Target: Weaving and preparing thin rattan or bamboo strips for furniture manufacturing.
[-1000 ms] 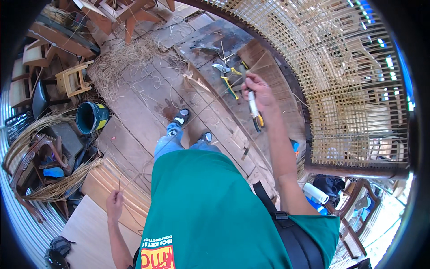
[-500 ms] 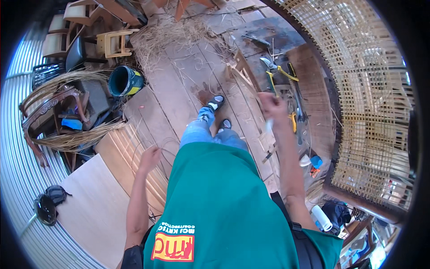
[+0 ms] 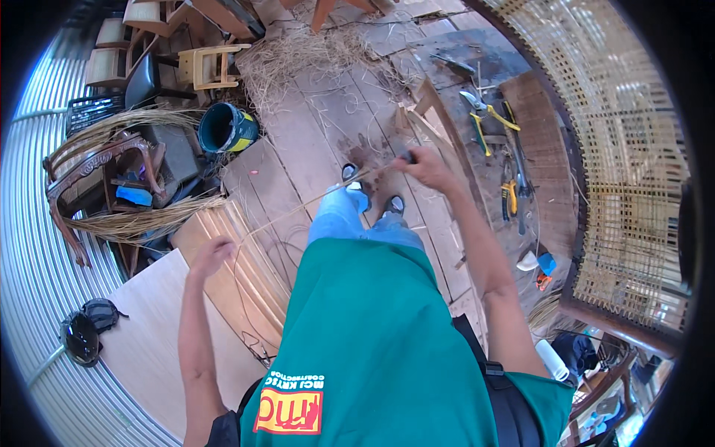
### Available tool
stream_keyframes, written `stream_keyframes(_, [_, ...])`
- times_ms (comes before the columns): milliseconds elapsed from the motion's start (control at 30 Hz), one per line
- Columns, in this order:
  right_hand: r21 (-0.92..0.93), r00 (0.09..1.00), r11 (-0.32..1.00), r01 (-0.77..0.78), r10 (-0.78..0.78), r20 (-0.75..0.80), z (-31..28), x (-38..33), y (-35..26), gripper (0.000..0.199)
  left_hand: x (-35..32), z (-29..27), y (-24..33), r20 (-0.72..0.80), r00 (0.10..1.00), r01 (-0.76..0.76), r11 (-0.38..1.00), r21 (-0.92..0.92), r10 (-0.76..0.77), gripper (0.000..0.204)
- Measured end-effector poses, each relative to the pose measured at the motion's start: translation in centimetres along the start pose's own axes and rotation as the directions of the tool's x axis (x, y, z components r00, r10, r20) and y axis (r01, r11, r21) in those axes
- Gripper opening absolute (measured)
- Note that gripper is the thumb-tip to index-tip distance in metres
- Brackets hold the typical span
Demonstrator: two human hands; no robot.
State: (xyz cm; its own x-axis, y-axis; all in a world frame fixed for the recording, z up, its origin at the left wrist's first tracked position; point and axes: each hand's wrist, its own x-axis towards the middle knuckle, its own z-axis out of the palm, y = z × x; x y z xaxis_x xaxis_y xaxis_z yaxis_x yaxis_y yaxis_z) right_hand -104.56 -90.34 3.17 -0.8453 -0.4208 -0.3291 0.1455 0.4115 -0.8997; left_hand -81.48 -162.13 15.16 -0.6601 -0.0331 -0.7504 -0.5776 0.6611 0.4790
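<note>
Person stands on a plank floor (image 3: 313, 141), seen from above, green shirt and light blue trousers. Right hand (image 3: 426, 165) is raised out front, grip closed around a dark-handled tool (image 3: 407, 157) and pinching one end of a thin cane strand (image 3: 305, 203). The strand runs taut, slanting down-left to the left hand (image 3: 212, 253), which sits low by the left side; its grip is closed narrow on the strand's other end. More of the strand loops loosely below the left hand, over a pale ribbed panel (image 3: 231, 261) and a flat light board (image 3: 156, 328).

Containers: a dark teal bucket (image 3: 227, 128) with a yellow patch lies tipped on the floor, mouth facing up-left; inside looks dark, contents cannot be told. A black slatted crate (image 3: 93, 112) sits further left, contents unclear. A white bottle (image 3: 553, 359) lies near the right elbow.

On a dark work board (image 3: 484, 89) to the right: pliers with yellow handles (image 3: 488, 112), another yellow-handled tool (image 3: 509, 197), a long dark tool beside it. A large woven cane panel (image 3: 618, 149) in a wooden frame curves along the right rim. Loose straw pile (image 3: 298, 56) lies ahead on the floor. Bundles of cane (image 3: 141, 220) rest across a carved wooden chair frame (image 3: 89, 160) at left. A small wooden stool (image 3: 208, 65) stands near the bucket. Black goggles (image 3: 82, 331) lie at the lower left.
</note>
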Motion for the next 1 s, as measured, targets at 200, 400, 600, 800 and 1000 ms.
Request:
stream_keyframes(200, [-0.063, 0.946, 0.982, -0.179, 0.155, -0.284, 4.2, 9.0, 0.6, 0.047, 9.3, -22.2, -12.0, -0.005, 0.99, 0.139, 0.989, 0.048, -0.138, 0.024])
stream_keyframes(400, [-0.26, 0.751, 0.956, -0.133, -0.074, -0.657, 17.3, 21.2, -8.7, 0.04, 27.8, -24.7, -8.1, 0.119, 0.983, -0.15, 0.983, 0.107, 0.137, 0.035])
stream_keyframes(600, [0.066, 0.953, 0.994, -0.084, 0.1, -0.287, 37.8, 31.4, -22.3, 0.041, 33.0, -25.0, 12.1, 0.433, 0.774, -0.461, 0.88, -0.114, 0.462, 0.031])
stream_keyframes(800, [0.153, 0.927, 0.951, -0.27, 0.299, -0.228, 37.4, 32.0, -25.3, 0.043, 35.4, -35.2, 10.8, 0.606, 0.656, -0.517, 0.853, -0.072, 0.449, 0.032])
stream_keyframes(1000, [0.643, 0.776, 0.647, -0.411, 0.618, -0.127, 32.6, 23.9, -20.2, 0.032, 39.3, -47.2, 3.7, 0.573, 0.806, -0.253, 0.962, 0.103, 0.15, 0.042])
